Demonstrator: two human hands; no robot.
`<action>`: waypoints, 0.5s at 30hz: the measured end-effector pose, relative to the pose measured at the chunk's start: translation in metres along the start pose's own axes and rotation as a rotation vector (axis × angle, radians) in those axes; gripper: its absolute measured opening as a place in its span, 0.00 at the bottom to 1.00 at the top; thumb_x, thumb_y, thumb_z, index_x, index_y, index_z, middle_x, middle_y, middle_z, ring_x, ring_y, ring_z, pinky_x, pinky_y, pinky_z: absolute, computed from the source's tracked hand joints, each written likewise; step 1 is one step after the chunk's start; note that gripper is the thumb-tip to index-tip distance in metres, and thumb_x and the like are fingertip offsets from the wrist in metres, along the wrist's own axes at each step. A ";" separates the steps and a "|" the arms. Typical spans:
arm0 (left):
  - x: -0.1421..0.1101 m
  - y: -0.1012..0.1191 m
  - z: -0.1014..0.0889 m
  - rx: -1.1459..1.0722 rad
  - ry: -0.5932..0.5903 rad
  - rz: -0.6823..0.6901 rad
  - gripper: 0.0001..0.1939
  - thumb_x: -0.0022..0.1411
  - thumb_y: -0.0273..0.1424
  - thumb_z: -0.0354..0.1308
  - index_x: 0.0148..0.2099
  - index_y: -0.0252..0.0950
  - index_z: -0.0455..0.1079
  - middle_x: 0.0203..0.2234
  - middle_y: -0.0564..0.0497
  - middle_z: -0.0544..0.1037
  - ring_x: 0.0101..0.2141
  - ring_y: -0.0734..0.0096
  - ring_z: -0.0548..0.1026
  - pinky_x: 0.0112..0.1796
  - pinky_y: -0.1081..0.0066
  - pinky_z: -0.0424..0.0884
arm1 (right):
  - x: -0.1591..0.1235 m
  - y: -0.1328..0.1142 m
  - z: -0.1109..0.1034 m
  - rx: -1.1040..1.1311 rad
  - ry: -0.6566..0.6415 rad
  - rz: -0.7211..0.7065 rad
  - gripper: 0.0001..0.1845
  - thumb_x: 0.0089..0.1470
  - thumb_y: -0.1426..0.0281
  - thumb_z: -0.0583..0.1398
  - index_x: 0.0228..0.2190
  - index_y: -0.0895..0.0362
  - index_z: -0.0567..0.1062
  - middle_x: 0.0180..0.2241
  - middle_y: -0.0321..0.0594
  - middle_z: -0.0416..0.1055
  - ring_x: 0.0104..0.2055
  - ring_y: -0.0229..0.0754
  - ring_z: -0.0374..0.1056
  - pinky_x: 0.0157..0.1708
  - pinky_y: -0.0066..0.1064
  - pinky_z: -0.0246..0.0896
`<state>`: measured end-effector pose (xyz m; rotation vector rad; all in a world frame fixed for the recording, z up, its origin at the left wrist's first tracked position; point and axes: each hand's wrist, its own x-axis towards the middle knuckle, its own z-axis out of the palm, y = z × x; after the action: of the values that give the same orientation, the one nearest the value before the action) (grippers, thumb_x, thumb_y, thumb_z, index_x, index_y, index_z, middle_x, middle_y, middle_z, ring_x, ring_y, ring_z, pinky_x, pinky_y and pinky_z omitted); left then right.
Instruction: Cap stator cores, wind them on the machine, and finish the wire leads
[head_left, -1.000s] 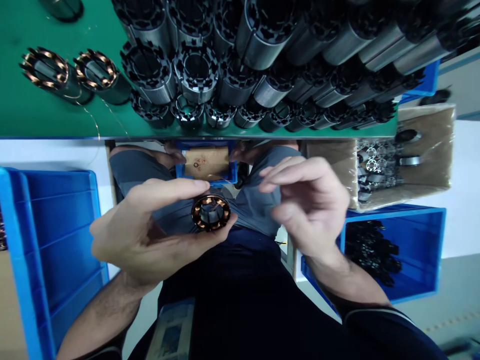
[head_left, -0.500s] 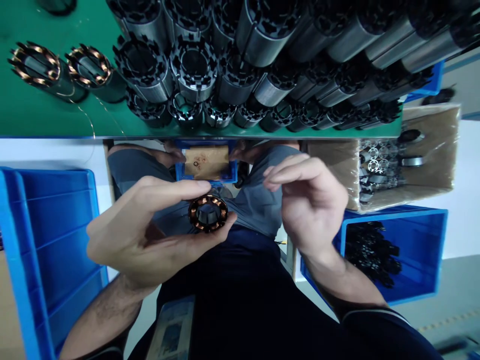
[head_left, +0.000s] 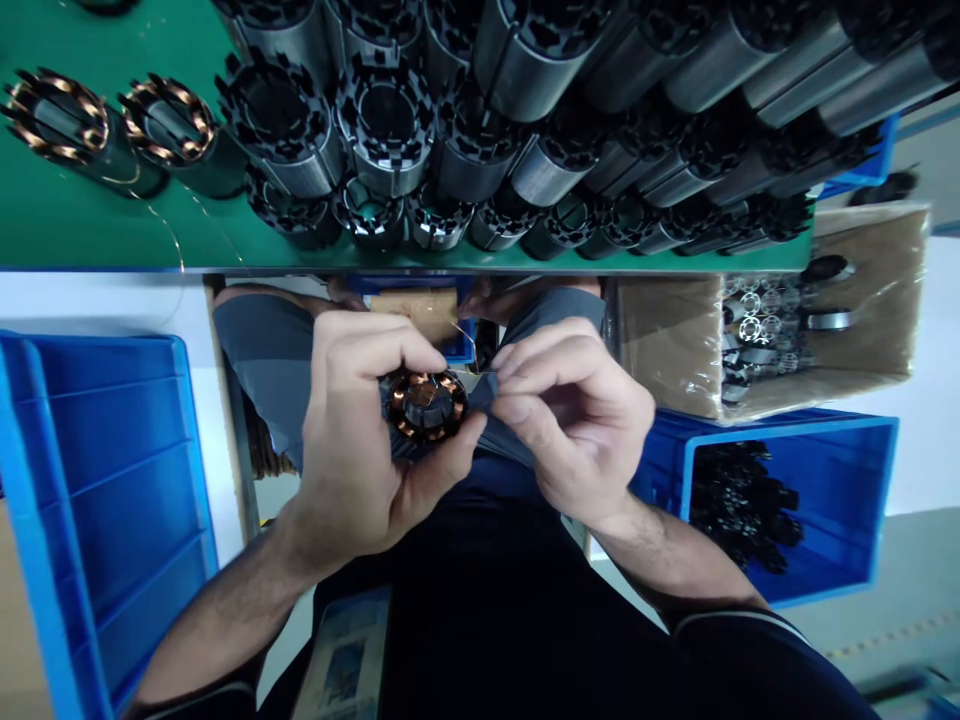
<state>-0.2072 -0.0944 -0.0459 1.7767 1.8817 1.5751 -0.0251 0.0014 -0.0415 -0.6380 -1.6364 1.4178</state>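
Observation:
My left hand (head_left: 360, 440) is wrapped round a small stator with copper windings (head_left: 426, 405), its open end facing me. My right hand (head_left: 577, 420) is beside it on the right, fingers pinched together at the stator's rim, where a thin copper wire (head_left: 471, 345) curls upward. Both hands are above my lap, below the edge of the green table (head_left: 90, 225).
Many bare grey stators (head_left: 390, 130) are stacked on the green table. Two wound stators (head_left: 112, 125) lie at its left. A blue bin (head_left: 105, 470) stands at the left. At the right are a blue bin of black parts (head_left: 817, 500) and a cardboard box (head_left: 862, 310).
My left hand turned and closed tighter round the stator. My right hand moved left and down from open fingers to a pinch at the stator's rim.

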 end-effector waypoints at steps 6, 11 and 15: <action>-0.001 0.007 0.004 0.137 -0.073 -0.055 0.16 0.80 0.49 0.69 0.48 0.45 0.72 0.38 0.48 0.81 0.44 0.55 0.84 0.47 0.55 0.84 | -0.027 0.009 0.027 0.382 -0.005 0.513 0.19 0.68 0.51 0.81 0.54 0.46 0.94 0.44 0.39 0.92 0.45 0.45 0.88 0.51 0.39 0.88; -0.009 0.008 0.009 0.231 -0.057 0.039 0.10 0.78 0.41 0.70 0.53 0.43 0.76 0.44 0.44 0.85 0.45 0.56 0.84 0.44 0.59 0.82 | -0.033 0.016 0.029 0.404 0.096 0.574 0.16 0.62 0.51 0.85 0.46 0.44 0.97 0.49 0.41 0.94 0.52 0.47 0.88 0.57 0.41 0.88; -0.012 0.004 0.009 0.251 -0.058 0.112 0.11 0.75 0.35 0.71 0.56 0.41 0.77 0.46 0.43 0.83 0.43 0.59 0.80 0.44 0.61 0.80 | -0.027 0.011 0.021 0.437 0.076 0.526 0.10 0.62 0.62 0.85 0.45 0.45 0.96 0.43 0.37 0.90 0.44 0.41 0.85 0.52 0.34 0.85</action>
<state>-0.1951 -0.0992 -0.0535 2.0362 2.0635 1.3529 -0.0310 -0.0293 -0.0587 -0.8836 -1.0782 2.0232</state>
